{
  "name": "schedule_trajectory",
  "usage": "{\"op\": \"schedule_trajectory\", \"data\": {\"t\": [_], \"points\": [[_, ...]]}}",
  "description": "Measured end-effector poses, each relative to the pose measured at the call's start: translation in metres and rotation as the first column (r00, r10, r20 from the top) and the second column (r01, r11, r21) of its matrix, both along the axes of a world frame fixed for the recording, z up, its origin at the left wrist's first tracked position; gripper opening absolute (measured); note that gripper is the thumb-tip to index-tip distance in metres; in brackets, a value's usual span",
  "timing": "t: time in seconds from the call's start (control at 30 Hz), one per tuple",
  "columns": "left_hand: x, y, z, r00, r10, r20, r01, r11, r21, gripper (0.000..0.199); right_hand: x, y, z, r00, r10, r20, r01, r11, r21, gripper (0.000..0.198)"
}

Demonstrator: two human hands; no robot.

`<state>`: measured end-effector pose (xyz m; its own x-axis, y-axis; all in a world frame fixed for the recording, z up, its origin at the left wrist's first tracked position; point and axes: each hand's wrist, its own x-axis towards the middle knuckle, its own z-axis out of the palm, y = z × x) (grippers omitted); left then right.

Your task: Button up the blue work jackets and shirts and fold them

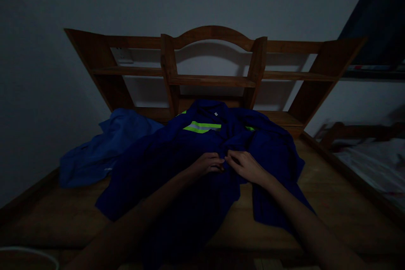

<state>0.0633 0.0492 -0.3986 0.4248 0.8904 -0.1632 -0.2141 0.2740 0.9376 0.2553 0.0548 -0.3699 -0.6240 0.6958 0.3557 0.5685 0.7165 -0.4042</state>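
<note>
A dark blue work jacket [190, 147] with yellow-green and silver reflective strips lies spread over the wooden desk, its collar toward the shelves. My left hand [210, 163] and my right hand [242, 163] meet near the middle of its front, fingertips close together. Both hands have bent fingers pinching the jacket's front edge. Whatever small part lies between the fingertips is too dark to make out. One sleeve hangs toward the near right, under my right forearm.
A lighter blue garment [117, 143] lies crumpled on the left of the desk [329, 185]. Behind stands a wooden shelf unit [211, 80] against the wall. At the right, beyond the desk edge, is a pale sheet or cover [376, 164]. A white curved rim [31, 251] shows at lower left.
</note>
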Motion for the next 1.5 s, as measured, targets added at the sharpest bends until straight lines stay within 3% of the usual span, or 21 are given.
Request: {"op": "schedule_trajectory", "data": {"t": [0.17,0.37,0.57,0.77,1.03,1.3,1.5], "points": [[-0.001,-0.002,-0.002,0.992,-0.121,-0.040,0.124,0.989,0.081,0.032,0.000,0.000,0.000,0.999,0.046,-0.006,-0.047,0.997,-0.059,0.021],[-0.002,-0.003,0.000,0.988,-0.143,-0.065,0.149,0.985,0.087,0.035,0.000,-0.001,0.001,0.997,0.059,-0.052,-0.064,0.992,-0.111,0.023],[-0.001,0.000,-0.005,0.999,-0.019,-0.029,0.020,0.999,0.031,0.033,0.002,0.001,0.000,0.987,0.087,-0.135,-0.111,0.977,-0.181,0.016],[-0.001,-0.004,0.001,0.999,-0.038,0.029,0.038,0.999,0.013,0.030,0.001,0.006,-0.006,0.979,0.069,-0.190,-0.107,0.974,-0.198,0.011],[0.001,-0.003,0.000,0.999,0.027,0.020,-0.027,1.000,0.005,0.030,-0.001,0.005,-0.007,0.978,0.041,-0.205,-0.075,0.984,-0.161,0.009],[0.006,-0.001,-0.004,0.965,0.260,-0.023,-0.255,0.957,0.137,0.034,0.001,0.009,-0.010,0.978,0.035,-0.208,-0.073,0.982,-0.177,0.011],[0.003,0.003,-0.005,0.936,0.341,-0.087,-0.305,0.910,0.280,0.034,0.001,0.009,-0.010,0.979,0.042,-0.201,-0.082,0.978,-0.193,0.015]]}}
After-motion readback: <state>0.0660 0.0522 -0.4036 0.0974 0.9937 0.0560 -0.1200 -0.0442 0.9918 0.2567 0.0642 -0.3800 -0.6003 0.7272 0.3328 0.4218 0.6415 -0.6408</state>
